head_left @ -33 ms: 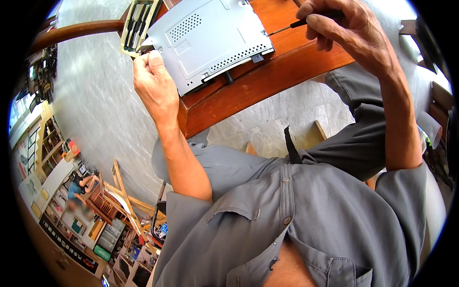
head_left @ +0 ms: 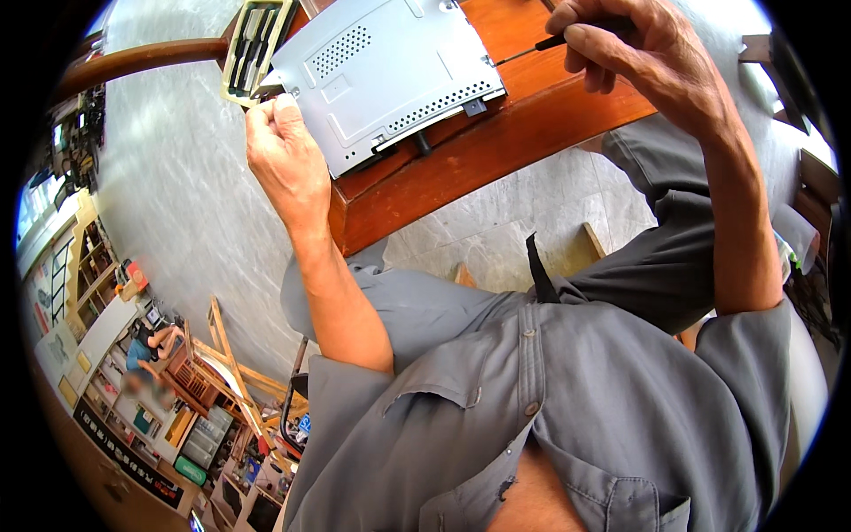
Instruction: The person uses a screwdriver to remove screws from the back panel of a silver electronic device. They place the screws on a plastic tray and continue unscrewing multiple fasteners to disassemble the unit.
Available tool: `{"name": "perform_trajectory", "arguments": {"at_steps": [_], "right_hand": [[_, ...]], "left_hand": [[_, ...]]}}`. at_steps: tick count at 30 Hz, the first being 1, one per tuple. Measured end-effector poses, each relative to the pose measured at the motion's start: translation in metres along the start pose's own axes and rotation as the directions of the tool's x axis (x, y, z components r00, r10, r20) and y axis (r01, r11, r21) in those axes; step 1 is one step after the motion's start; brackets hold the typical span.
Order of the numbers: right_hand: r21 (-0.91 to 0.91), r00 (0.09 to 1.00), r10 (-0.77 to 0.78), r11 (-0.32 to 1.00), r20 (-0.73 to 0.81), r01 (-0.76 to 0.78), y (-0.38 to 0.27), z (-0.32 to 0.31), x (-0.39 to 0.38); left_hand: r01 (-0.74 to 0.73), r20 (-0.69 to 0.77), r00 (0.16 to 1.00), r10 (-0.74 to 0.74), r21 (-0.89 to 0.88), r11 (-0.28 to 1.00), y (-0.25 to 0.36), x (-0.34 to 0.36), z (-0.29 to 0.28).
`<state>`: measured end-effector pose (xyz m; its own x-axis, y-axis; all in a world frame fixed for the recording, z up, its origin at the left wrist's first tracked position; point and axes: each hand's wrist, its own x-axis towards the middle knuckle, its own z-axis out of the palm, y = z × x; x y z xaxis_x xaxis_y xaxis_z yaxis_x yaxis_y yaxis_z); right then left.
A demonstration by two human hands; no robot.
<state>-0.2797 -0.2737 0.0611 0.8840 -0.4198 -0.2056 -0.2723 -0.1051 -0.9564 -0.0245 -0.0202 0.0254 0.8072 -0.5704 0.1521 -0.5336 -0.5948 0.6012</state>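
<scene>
A flat grey metal case [head_left: 390,75] with rows of vent holes lies on a brown wooden table [head_left: 496,142], one corner jutting over the table's front edge. My left hand [head_left: 284,164] pinches the case's near left corner with its fingers closed. At the upper right, my right hand [head_left: 638,49] holds a thin screwdriver [head_left: 532,49] with a dark shaft. Its tip points at the right corner of the case. My grey shirt fills the lower part of the view.
A pale yellow tray [head_left: 257,44] with several dark-handled tools lies beside the case at the table's far left. Grey stone floor [head_left: 177,204] spreads below the table. Wooden furniture [head_left: 820,191] stands at the right rim. Shelves and a seated person [head_left: 146,346] show at the lower left.
</scene>
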Motion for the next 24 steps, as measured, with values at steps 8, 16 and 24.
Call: {"name": "perform_trajectory", "arguments": {"at_steps": [8, 16, 24], "right_hand": [[-0.108, 0.996, 0.090, 0.990, 0.021, -0.087, -0.007, -0.002, 0.003], [-0.466, 0.997, -0.072, 0.882, -0.005, 0.061, -0.036, 0.002, -0.022], [-0.516, 0.997, -0.003, 0.856, 0.072, 0.040, -0.048, -0.018, -0.032]], "left_hand": [[-0.083, -0.046, 0.995, 0.083, 0.020, 0.996, -0.004, 0.002, 0.006], [-0.118, -0.164, 0.978, 0.127, 0.059, 0.991, -0.003, -0.001, 0.016], [-0.073, -0.122, 0.989, 0.082, 0.079, 0.994, -0.011, 0.003, 0.018]]}}
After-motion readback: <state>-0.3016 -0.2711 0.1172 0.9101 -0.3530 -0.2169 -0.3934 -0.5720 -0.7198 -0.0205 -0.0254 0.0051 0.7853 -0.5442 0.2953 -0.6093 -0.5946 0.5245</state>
